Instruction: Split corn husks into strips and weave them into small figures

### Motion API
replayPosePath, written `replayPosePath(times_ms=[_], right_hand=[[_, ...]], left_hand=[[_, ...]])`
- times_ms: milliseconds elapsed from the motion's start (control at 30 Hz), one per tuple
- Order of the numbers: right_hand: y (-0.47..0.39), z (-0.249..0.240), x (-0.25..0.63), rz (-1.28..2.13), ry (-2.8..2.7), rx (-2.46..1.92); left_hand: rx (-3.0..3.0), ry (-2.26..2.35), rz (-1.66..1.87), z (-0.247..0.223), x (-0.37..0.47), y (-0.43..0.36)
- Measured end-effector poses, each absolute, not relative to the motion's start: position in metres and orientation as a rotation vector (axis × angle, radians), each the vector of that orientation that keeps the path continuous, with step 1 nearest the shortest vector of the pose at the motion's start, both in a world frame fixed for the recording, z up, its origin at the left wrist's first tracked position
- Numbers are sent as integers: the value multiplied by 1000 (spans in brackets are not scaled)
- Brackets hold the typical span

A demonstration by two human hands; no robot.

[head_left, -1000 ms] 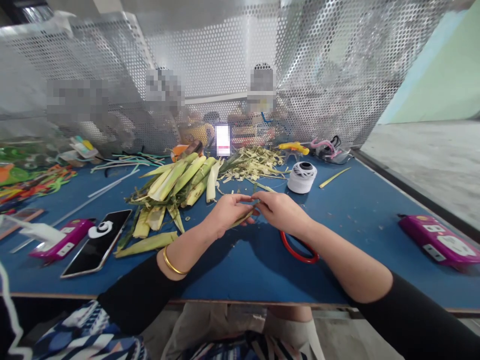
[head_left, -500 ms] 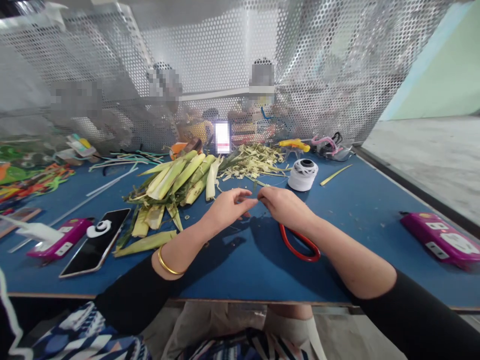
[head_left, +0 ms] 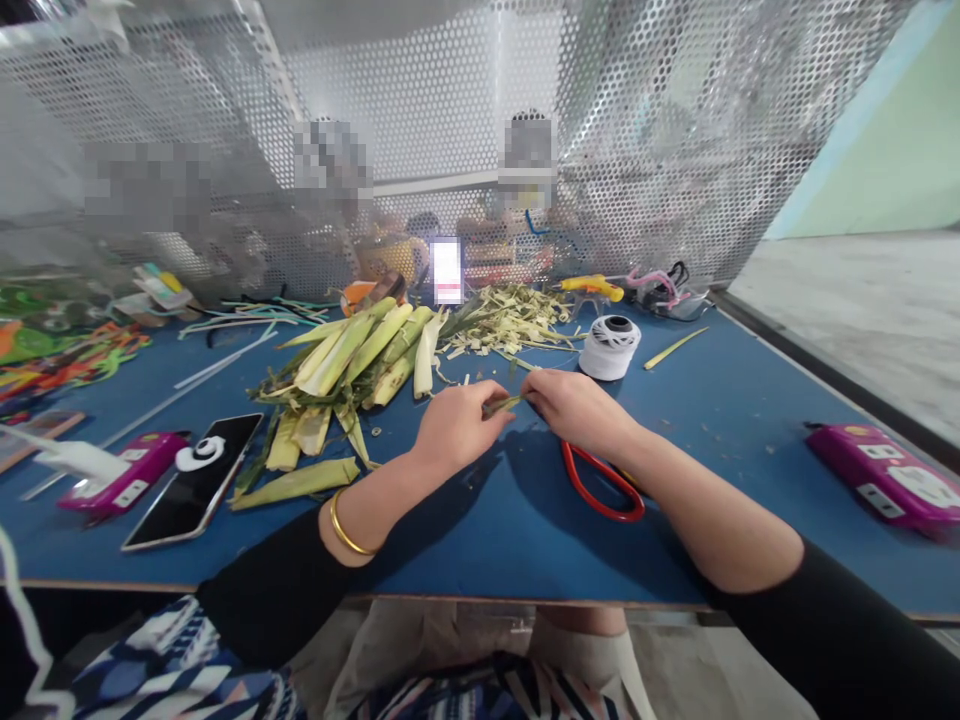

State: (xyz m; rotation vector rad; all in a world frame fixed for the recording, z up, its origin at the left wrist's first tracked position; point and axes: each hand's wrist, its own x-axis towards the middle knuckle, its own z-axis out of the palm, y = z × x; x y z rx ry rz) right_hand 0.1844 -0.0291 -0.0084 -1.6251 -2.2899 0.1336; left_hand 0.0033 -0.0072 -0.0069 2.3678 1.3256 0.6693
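A thin green husk strip (head_left: 504, 404) spans the small gap between my two hands. My left hand (head_left: 459, 425) has its fingers closed on the strip's left part. My right hand (head_left: 574, 408) pinches the other end, its fingertips mostly hidden. Partly under the right wrist lies a red looped handle (head_left: 604, 515), apparently of scissors; the rest is covered. A cone of white thread (head_left: 609, 358) stands just beyond the right hand. Left of my hands is a heap of corn husks (head_left: 360, 360). Cut husk bits (head_left: 517, 320) are piled farther back.
A phone (head_left: 195, 490) with a white object on it and a purple power strip (head_left: 142, 465) lie at left. Another purple power strip (head_left: 885, 475) is at right. A yellow glue gun (head_left: 592, 288) rests near the perforated metal screen (head_left: 420, 120), behind which people sit.
My left fingers have closed in on the strip, which now shows stretched between both hands. The left hand's fingers were more spread before. The view has shifted slightly.
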Motion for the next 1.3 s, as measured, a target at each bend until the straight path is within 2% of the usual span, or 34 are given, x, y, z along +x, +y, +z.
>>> replayPosePath(times_ms=[133,300,400,500,833,1300], right_hand=[[-28,-11,185,152,-2281,-1593],[-25,-13,187,254,-2124,-1507],[-24,-13,188,410,-2004,-1435],[-23,-14,188,517,-1935,-1395],[-23,-18,183,469,-2009,-1448],[-16,-31,180,949,-1475,-1422]], left_hand=[[2194,1296,596,-10,5,-7],[1404,1130,527,-10,8,-3],[1147,1135,529,-7,11,-3],[1135,1150,553,-7,12,-4],[1400,1150,630,-17,14,-9],[1276,1139,559,-11,17,-15]])
